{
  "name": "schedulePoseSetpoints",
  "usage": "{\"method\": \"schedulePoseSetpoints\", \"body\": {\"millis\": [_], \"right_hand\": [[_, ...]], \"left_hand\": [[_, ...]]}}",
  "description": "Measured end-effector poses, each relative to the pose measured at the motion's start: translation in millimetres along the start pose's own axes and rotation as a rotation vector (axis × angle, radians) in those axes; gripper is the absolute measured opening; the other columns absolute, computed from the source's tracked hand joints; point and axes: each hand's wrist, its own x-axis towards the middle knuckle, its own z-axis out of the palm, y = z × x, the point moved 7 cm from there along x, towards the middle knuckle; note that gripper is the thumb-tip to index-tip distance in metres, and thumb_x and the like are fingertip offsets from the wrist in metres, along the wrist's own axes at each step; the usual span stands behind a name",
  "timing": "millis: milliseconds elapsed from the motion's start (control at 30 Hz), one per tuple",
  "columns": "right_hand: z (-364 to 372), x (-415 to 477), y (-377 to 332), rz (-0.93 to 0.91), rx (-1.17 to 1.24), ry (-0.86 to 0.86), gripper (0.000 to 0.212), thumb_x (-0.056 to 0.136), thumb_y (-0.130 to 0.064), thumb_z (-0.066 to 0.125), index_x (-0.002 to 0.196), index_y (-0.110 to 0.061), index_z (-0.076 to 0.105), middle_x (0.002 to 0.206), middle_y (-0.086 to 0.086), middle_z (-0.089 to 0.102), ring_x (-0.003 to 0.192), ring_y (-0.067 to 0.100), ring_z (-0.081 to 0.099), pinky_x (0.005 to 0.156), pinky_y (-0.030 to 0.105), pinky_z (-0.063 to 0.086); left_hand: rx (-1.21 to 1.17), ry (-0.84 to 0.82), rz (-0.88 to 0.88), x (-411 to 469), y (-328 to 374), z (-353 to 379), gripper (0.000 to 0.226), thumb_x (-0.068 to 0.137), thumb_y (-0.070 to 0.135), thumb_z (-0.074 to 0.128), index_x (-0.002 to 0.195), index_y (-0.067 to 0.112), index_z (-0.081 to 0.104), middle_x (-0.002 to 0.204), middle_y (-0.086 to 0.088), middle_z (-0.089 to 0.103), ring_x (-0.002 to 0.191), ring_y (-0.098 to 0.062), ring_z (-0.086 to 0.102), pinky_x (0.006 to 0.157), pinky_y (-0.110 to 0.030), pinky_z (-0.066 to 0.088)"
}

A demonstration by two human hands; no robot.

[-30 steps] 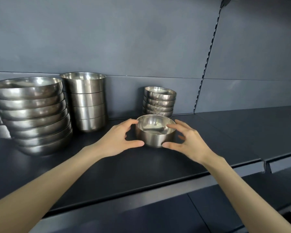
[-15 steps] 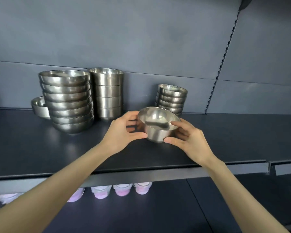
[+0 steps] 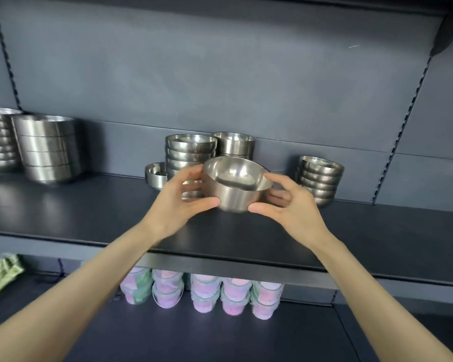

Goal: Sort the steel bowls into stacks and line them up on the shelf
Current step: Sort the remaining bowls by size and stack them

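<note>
While tilted, bowl (image 3: 236, 188) | between left hand (image 3: 178, 202), right hand (image 3: 289, 207) | seemingly lifted

Soft even light, motion-blurred wide-angle edges

Head view, close, facing shelf (image 3: 89, 210)

Left hand (image 3: 179, 202) and right hand (image 3: 289, 207) raised, fingers curled inward.
</note>
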Motion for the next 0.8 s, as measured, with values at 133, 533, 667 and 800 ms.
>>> {"method": "schedulePoseSetpoints", "body": {"millis": [133,533,667,800], "right_hand": [[38,11,-28,-0.044,0.007,0.005,0.077,0.045,-0.051,0.087,0.114,-0.054,0.053,0.110,-0.009,0.067,0.100,0.002,0.066,0.089,0.020,0.051],[247,48,-88,-0.094,0.135,-0.045,0.073,0.055,-0.033,0.089,0.117,-0.045,0.052,0.095,-0.045,0.060,0.095,-0.012,0.061,0.077,0.007,0.047],[311,60,-95,-0.059,0.151,-0.047,0.071,0.045,-0.049,0.086,0.108,-0.051,0.052,0.097,-0.043,0.061,0.096,-0.009,0.063,0.082,0.012,0.050],[350,82,-113,-0.070,0.126,-0.047,0.065,0.048,-0.050,0.085,0.105,-0.056,0.052,0.095,-0.046,0.060,0.094,-0.013,0.061,0.073,0.003,0.046]], "left_hand": [[-0.052,0.050,-0.008,-13,3,-47,0.062,0.072,0.013,0.077,0.126,0.029,0.050,0.121,0.001,0.060,0.100,-0.010,0.065,0.078,-0.014,0.051],[0.008,0.127,-0.046,-61,-12,-263,0.073,0.069,0.017,0.078,0.133,0.034,0.047,0.120,0.001,0.063,0.098,-0.011,0.068,0.081,-0.021,0.053],[0.012,0.159,-0.069,-65,-27,-326,0.066,0.074,0.005,0.076,0.125,0.037,0.049,0.119,0.002,0.064,0.095,-0.009,0.068,0.073,-0.013,0.052],[0.001,0.196,-0.089,-54,-36,-373,0.060,0.073,0.009,0.077,0.123,0.032,0.054,0.122,0.004,0.062,0.096,-0.005,0.068,0.079,-0.015,0.054]]}}
